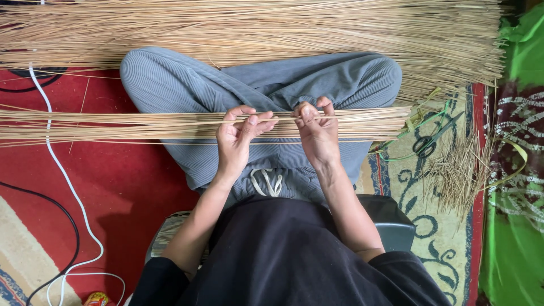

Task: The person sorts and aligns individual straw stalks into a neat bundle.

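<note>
Rug [130, 187]: red, patterned, covered the floor.
Cables: a white cable [62, 175] and a black cable [54, 207] trailed across it.
Scissors [426, 144]: lay near short straw trimmings [459, 173].
Cloth [513, 249]: bright green, along the edge.

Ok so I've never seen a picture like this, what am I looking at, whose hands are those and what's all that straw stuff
The camera sits on a person's head and looks down, so the hands are their own. They sit cross-legged in grey trousers on a red carpet. The left hand and right hand both pinch thin sticks from a long bundle of pale sticks lying across the lap. A bigger pile of sticks lies beyond the knees. Scissors and short trimmings lie to the right, a white cable to the left.
</note>
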